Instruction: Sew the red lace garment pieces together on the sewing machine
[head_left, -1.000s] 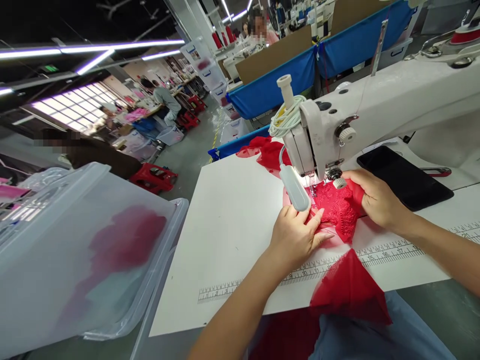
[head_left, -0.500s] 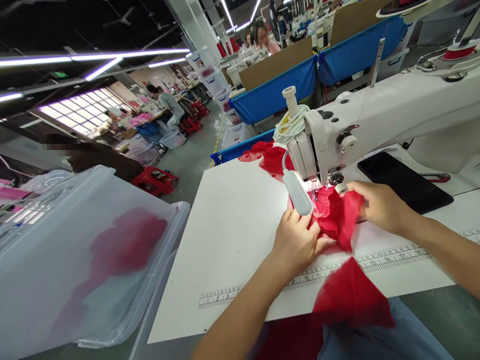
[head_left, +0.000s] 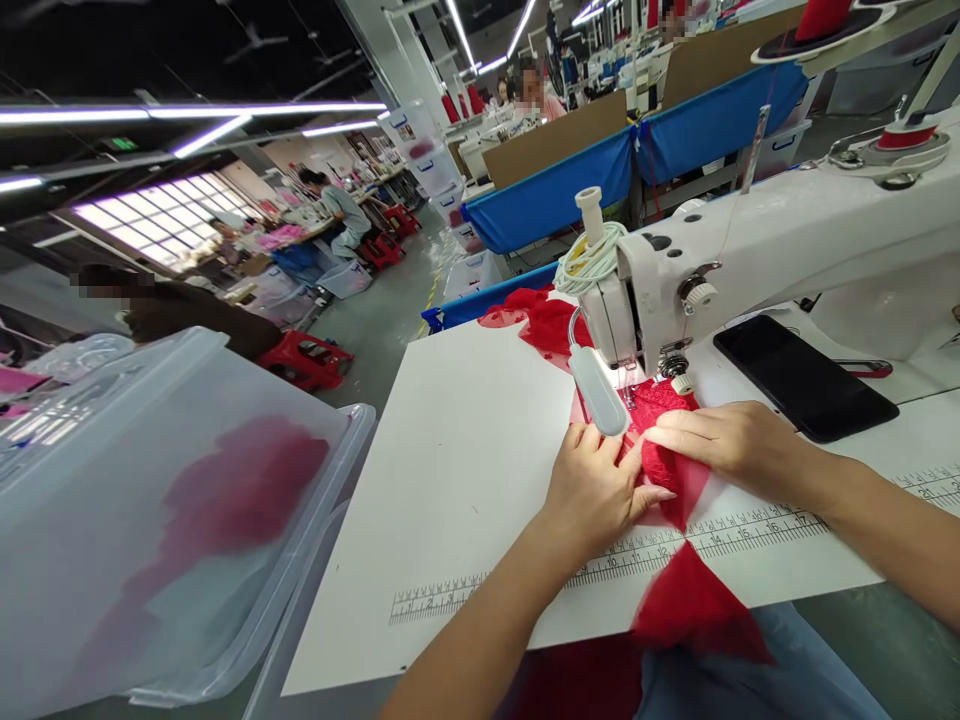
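Red lace fabric (head_left: 658, 468) with sheer red cloth around it lies under the needle area of a white sewing machine (head_left: 795, 245). My left hand (head_left: 592, 490) presses and grips its left side, thumb stretched toward the lower edge. From the right, my right hand (head_left: 739, 445) reaches across the lace, fingers together on its edge close to my left fingers. A small white lamp (head_left: 600, 392) lights the stitching spot and partly covers the presser foot. More red cloth (head_left: 697, 605) hangs over the table's front edge onto my lap.
A black phone (head_left: 802, 375) lies under the machine arm. Printed ruler marks (head_left: 615, 560) run along the white table (head_left: 450, 460). Bunched red fabric (head_left: 551, 320) sits behind the needle. A translucent bin (head_left: 180, 510) stands at left. Other people work at machines farther off.
My right hand has moved left and down from the lifted, folded cloth onto the lace beside my left hand. The raised red flap now lies flatter. My left hand stays nearly in place.
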